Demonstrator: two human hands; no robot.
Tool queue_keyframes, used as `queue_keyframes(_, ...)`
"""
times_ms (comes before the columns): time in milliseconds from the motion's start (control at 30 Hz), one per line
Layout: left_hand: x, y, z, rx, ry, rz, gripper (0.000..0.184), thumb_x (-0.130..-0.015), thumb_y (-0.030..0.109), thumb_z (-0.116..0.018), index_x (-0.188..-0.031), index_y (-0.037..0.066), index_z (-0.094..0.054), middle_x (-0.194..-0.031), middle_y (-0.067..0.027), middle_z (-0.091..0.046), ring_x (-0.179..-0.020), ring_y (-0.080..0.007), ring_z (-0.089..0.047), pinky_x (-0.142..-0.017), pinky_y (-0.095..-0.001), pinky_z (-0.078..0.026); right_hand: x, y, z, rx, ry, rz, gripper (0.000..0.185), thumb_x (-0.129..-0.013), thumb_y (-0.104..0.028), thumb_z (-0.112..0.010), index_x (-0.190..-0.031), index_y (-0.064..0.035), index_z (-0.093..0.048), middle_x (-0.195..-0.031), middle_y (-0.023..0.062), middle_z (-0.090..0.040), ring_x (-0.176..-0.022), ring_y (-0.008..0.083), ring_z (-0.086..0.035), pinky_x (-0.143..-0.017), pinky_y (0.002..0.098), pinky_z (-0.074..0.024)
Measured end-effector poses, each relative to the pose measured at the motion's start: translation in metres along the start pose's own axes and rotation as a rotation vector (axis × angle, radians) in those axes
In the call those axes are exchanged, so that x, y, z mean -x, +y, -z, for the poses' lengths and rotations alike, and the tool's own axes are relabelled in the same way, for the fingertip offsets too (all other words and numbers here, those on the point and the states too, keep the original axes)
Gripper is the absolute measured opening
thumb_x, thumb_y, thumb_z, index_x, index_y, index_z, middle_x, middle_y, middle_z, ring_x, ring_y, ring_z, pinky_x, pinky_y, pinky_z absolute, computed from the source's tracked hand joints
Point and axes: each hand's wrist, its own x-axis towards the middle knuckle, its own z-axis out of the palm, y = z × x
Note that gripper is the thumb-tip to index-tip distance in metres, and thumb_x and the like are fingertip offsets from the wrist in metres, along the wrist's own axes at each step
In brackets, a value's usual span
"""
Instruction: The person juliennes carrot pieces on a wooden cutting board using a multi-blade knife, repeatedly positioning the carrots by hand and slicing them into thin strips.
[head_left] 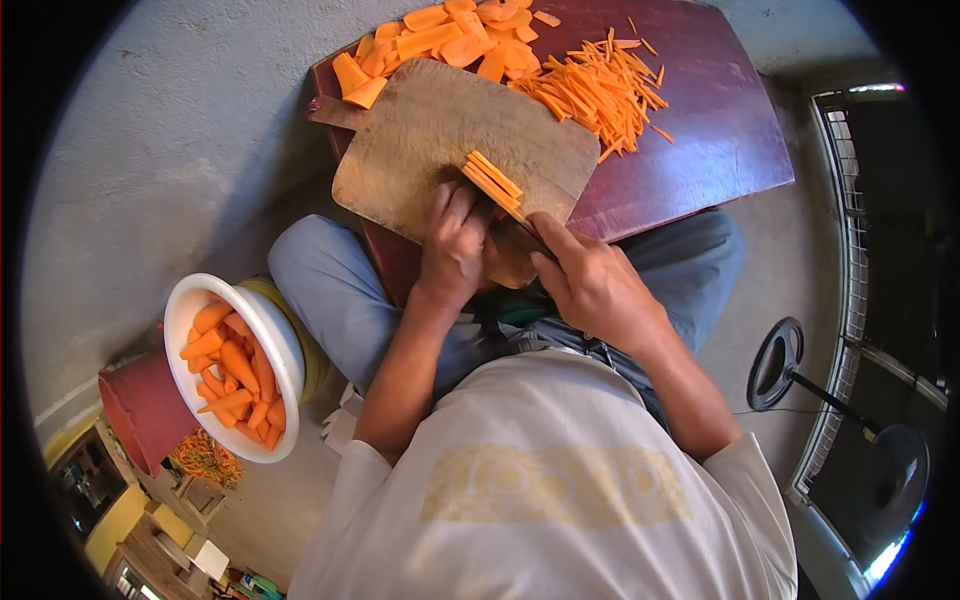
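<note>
Dark red table: located in front of the person; wooden cutting board: lies on the table, handle directed left; white basin: located beside the person's left knee, tilted in the view, and filled with carrots; heap of carrot slices: rests along the far edge of the board; heap of carrot matchsticks: rests to the right of the slices, at the board's far right edge; right hand: fingers closed around the handle end of the knife, index finger extended forward; left hand: fingers curled down at the near side of the board, beside the knife; whether its fingertips pinch anything cannot be told, as they are hidden; knife: seen nearly edge-on, just beside the cut sticks; row of carrot sticks: lies on the board, just beyond the left hand's fingers.
</note>
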Motion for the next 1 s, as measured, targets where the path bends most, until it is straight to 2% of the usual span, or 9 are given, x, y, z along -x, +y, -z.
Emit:
queue_keyframes(200, 0.001, -0.004, -0.001, -0.063, 0.028, -0.046, 0.034, -0.086, 0.002, -0.069, -0.119, -0.001, -0.079, -0.117, -0.0177, -0.070, -0.113, -0.0420, -0.065, -0.100, -0.0537, -0.054, -0.003, -0.010, 0.008, -0.003, -0.048, 0.005, 0.034, -0.108, -0.011, -0.069, -0.137, 0.0001, -0.056, -0.097, 0.0310, -0.073, -0.091, 0.0545, -0.072, -0.076, 0.0602, -0.0556)
queue_keyframes(300, 0.004, -0.003, -0.002, -0.019, 0.018, -0.014, 0.034, -0.086, 0.002, -0.069, -0.119, -0.002, -0.077, -0.118, -0.0190, -0.068, -0.114, -0.0436, -0.064, -0.101, -0.0555, -0.054, 0.004, 0.000, 0.005, 0.016, -0.020, 0.006, 0.043, -0.109, -0.010, -0.068, -0.149, 0.0042, -0.059, -0.106, 0.0330, -0.076, -0.099, 0.0533, -0.075, -0.083, 0.0555, -0.0598)
queue_keyframes(500, 0.003, -0.005, 0.000, -0.040, -0.014, -0.041, 0.033, -0.086, 0.002, -0.068, -0.118, -0.004, -0.075, -0.118, -0.0213, -0.065, -0.115, -0.0478, -0.062, -0.103, -0.0585, -0.054, 0.001, -0.007, 0.009, -0.024, -0.031, -0.016, 0.042, -0.109, -0.011, -0.069, -0.147, 0.0050, -0.061, -0.103, 0.0347, -0.075, -0.098, 0.0540, -0.075, -0.082, 0.0559, -0.0596)
queue_keyframes(600, 0.005, -0.002, -0.001, -0.015, -0.013, -0.039, 0.032, -0.086, 0.002, -0.068, -0.116, -0.004, -0.075, -0.118, -0.0223, -0.065, -0.115, -0.0482, -0.062, -0.102, -0.0587, -0.054, 0.002, 0.000, -0.001, -0.004, -0.001, 0.002, 0.032, -0.107, -0.011, -0.069, -0.134, 0.0017, -0.057, -0.096, 0.0318, -0.072, -0.091, 0.0546, -0.072, -0.076, 0.0597, -0.0558)
queue_keyframes(700, 0.005, -0.003, -0.001, -0.029, -0.013, -0.047, 0.031, -0.086, 0.003, -0.068, -0.116, -0.004, -0.075, -0.119, -0.0230, -0.065, -0.116, -0.0485, -0.062, -0.103, -0.0585, -0.054, -0.012, 0.004, -0.006, 0.031, -0.001, 0.049, 0.032, -0.107, -0.011, -0.069, -0.134, 0.0018, -0.056, -0.096, 0.0317, -0.072, -0.092, 0.0545, -0.071, -0.077, 0.0600, -0.0555)
queue_keyframes(800, 0.010, -0.008, -0.005, -0.070, -0.005, -0.058, 0.031, -0.086, 0.002, -0.068, -0.116, -0.004, -0.075, -0.121, -0.0239, -0.066, -0.119, -0.0494, -0.062, -0.106, -0.0582, -0.054, 0.000, -0.013, 0.010, -0.019, -0.064, -0.057, 0.043, -0.109, -0.010, -0.069, -0.149, 0.0033, -0.061, -0.104, 0.0345, -0.076, -0.098, 0.0544, -0.074, -0.082, 0.0560, -0.0590)
queue_keyframes(1000, 0.012, -0.004, -0.002, -0.012, -0.023, -0.014, 0.033, -0.087, 0.003, -0.069, -0.119, -0.004, -0.076, -0.121, -0.0250, -0.067, -0.121, -0.0505, -0.063, -0.113, -0.0588, -0.053, -0.007, 0.005, -0.007, 0.018, -0.023, 0.001, 0.042, -0.109, -0.010, -0.068, -0.148, 0.0044, -0.061, -0.107, 0.0348, -0.076, -0.099, 0.0543, -0.074, -0.083, 0.0553, -0.0592)
